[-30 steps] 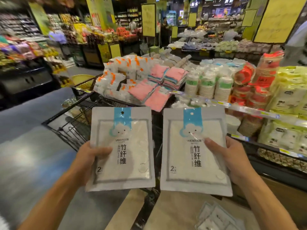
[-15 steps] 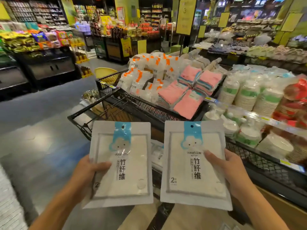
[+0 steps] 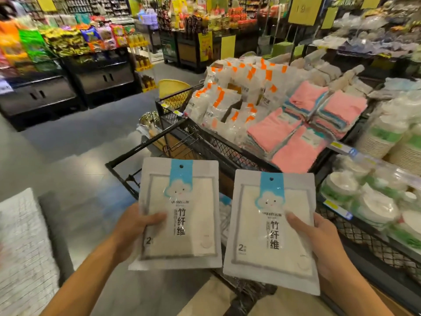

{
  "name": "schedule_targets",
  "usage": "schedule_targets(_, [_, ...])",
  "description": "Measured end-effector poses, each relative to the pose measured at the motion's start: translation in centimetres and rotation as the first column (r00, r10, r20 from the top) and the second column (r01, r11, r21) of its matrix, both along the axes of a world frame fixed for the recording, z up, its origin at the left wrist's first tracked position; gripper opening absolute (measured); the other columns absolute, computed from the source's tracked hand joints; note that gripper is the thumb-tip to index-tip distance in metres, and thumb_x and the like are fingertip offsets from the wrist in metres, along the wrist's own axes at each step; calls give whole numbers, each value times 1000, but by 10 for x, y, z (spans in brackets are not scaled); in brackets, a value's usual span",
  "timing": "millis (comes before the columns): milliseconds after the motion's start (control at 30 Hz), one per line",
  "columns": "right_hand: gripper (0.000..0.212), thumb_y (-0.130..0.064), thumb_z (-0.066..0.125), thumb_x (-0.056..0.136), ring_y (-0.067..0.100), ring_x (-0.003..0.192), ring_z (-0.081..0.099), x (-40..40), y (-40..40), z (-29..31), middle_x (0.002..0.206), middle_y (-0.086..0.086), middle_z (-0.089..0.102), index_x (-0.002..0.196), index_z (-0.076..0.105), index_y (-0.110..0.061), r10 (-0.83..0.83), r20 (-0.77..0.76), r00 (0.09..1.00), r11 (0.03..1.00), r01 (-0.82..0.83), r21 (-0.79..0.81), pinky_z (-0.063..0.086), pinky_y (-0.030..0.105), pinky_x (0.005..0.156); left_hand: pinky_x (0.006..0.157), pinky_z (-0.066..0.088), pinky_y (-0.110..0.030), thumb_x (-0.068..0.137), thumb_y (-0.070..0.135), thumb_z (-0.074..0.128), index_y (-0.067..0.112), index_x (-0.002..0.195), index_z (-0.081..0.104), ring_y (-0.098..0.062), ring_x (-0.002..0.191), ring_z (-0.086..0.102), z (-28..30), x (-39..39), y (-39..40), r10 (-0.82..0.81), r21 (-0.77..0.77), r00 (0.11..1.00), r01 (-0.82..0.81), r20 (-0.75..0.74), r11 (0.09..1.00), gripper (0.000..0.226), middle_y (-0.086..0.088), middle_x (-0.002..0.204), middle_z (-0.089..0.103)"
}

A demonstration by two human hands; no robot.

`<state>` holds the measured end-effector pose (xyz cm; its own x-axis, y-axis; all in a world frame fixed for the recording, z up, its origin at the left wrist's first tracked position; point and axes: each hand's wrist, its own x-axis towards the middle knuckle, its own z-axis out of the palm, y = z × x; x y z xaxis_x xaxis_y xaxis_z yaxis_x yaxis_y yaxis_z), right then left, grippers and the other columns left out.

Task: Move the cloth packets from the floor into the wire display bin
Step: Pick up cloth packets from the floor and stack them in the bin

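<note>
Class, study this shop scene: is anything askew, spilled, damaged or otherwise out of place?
Nothing is spilled or torn. The left hand and right hand each hold an intact cloth packet upright. Only the orange-tagged packets in the wire bin lie jumbled.

Just the one camera here, worn on the head, wide-angle, looking forward and down. Both hands, left hand [image 3: 134, 226] and right hand [image 3: 319, 242], sit close up in the lower half of the shot. Just past them is the wire display bin [image 3: 127, 176], with the store aisles farther off beyond it, bending at the edges.
</note>
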<state>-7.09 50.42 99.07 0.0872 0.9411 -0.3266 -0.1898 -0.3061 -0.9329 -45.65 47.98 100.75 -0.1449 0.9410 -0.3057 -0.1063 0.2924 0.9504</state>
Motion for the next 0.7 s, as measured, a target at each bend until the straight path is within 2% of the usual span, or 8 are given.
schedule_targets(100, [27,-15,72,91,39,92,77,1,22,-9,104,18,79,117,70,-6,-22,-18,1000,999,21,-31,58,60,90,93,54,-61,80,12,81,0,118,66,-41,100,74,-5,0,33,-53,-47,998,52,-29,998,43,-21,110,76])
schedule_targets(200, [26,-16,71,92,38,91,78,-1,43,-21,104,17,79,117,69,-7,-52,-29,998,996,50,-77,61,59,85,91,56,-60,64,29,92,2,122,65,-39,101,74,-13,-2,69,-105,-77,994,102,-38,992,70,-20,110,76])
schedule_targets(267, [27,-16,69,93,39,93,77,-5,57,-32,105,18,79,119,67,-8,-80,-40,996,991,75,-112,60,59,86,92,57,-60,64,27,93,3,125,63,-38,103,74,-22,-5,98,-136,-88,990,134,-21,987,72,-19,112,76])
schedule_targets(333, [26,-16,69,94,40,93,77,-10,70,-45,105,19,79,119,66,-8,-118,-44,992,982,111,-151,58,60,89,89,58,-58,71,19,91,6,127,62,-36,104,74,-35,-9,128,-176,-106,984,174,-7,979,65,-18,113,76])
schedule_targets(433, [29,-17,70,93,40,92,77,-24,86,-62,104,19,79,119,67,-4,-187,-10,982,967,182,-180,60,59,85,87,60,-54,88,7,72,9,127,62,-34,102,74,-61,-18,176,-255,-169,967,248,-18,954,40,-15,112,76])
schedule_targets(567, [29,-19,71,93,42,92,77,-52,108,-92,103,21,78,117,68,-3,-290,14,957,923,283,-260,64,55,76,83,61,-54,91,4,67,8,121,63,-35,96,76,-98,-32,250,-337,-266,941,318,-27,910,30,-16,106,78])
schedule_targets(633, [46,-30,80,80,41,93,77,-65,119,-104,104,20,79,117,68,-5,-325,23,945,907,319,-275,62,56,81,74,63,-47,91,2,67,8,117,64,-34,92,77,-116,-36,284,-367,-300,930,343,-26,890,27,-15,103,78])
schedule_targets(700, [57,-37,86,74,39,93,77,-75,130,-118,104,19,79,117,68,-4,-348,55,936,893,349,-283,64,50,75,79,62,-51,90,2,69,7,118,64,-37,92,76,-140,-38,315,-393,-350,919,363,-16,863,29,-17,104,78])
